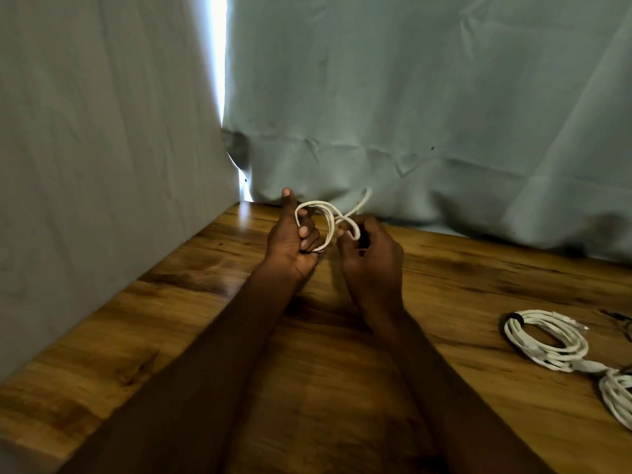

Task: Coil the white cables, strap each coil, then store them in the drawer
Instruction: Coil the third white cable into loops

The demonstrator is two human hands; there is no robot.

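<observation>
I see a white cable (328, 220) looped above the wooden table (171, 323), whose top is warm honey-brown with darker brown streaks and grain. On my right lie 2 more white coils: a coiled cable (547, 340) cinched by a black strap (514, 318), and a second coil (617, 398) at the edge. Behind hangs a pale grey-green curtain (410, 97), plain and unpatterned.

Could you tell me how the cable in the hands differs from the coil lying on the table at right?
The cable in hand is held up by the left hand and right hand; the coil on the table lies flat. The first is loose with a free end; the second bears a dark strap. Both are white.
</observation>
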